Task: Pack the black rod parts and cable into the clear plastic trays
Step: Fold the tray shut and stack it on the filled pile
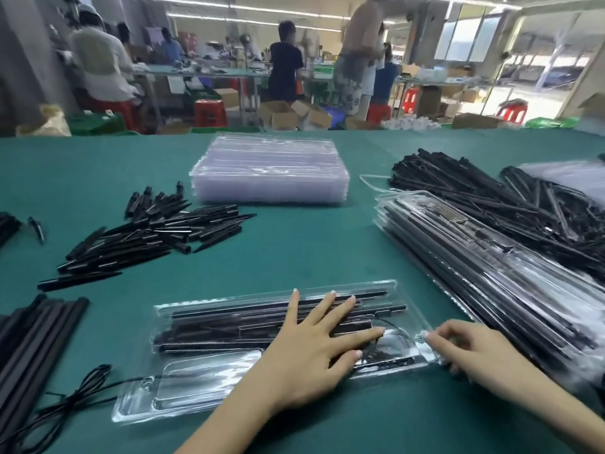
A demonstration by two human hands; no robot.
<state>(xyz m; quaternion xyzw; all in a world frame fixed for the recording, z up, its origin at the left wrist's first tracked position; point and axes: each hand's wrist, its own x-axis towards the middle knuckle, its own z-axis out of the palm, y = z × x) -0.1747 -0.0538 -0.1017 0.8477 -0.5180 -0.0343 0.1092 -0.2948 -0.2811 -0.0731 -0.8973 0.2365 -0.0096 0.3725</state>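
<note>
Clear tray [203,381] lies near the front edge of the green worktop [294,244], long side running left to right. Its upper channels hold black rod parts [229,326] laid lengthwise; a coiled black cable [376,353] sits in the rounded pocket at the tray's right end. The lower-left section of the tray shows no parts.

Left hand [314,348]: flat, fingers spread wide and straight, pressing down on the tray over the rods and cable pocket. Right hand [468,358]: fingers curled, pinching the tray's right-end edge.

Stack of filled trays [491,267] lies just right of the working tray, angled away toward the far right. Behind it, a large heap of long black rods [484,194]. Stack of empty clear trays [268,172] sits at centre far side of the worktop, well apart from the hands. Pile of short tapered black parts [147,237] at left; bundle of black tubes [36,335] at the near left edge; loose black cables [75,394] just left of the tray, one strand touching its left end.
</note>
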